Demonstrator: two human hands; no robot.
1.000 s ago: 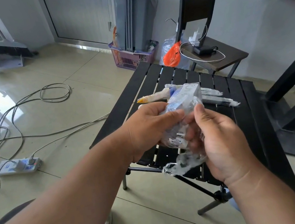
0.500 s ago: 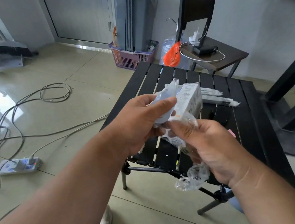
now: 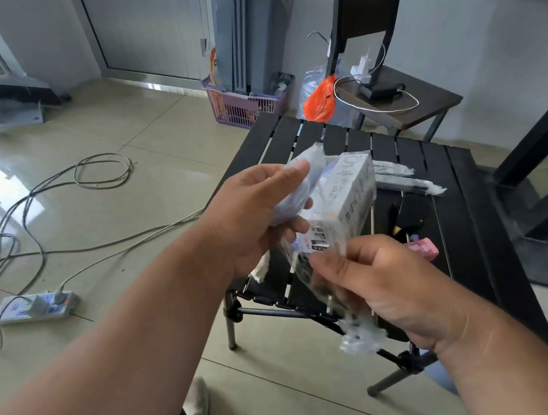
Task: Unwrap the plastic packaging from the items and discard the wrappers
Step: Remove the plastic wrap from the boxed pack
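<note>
Above the black slatted tabletop [image 3: 450, 192], the left hand [image 3: 253, 216] is gripping a white rectangular printed box [image 3: 344, 198] with curled fingers while the right hand [image 3: 390, 293] is pinching its clear crinkled plastic wrapper [image 3: 360, 334], hanging below the box.

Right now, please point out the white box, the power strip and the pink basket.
white box [image 3: 347, 198], head view, on its printed side face.
power strip [image 3: 36, 307], head view, on its top.
pink basket [image 3: 240, 109], head view, on its front wall.

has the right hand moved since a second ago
Yes. The right hand has dropped toward the near edge of the black slatted table, pulling the clear wrapper down.
</note>
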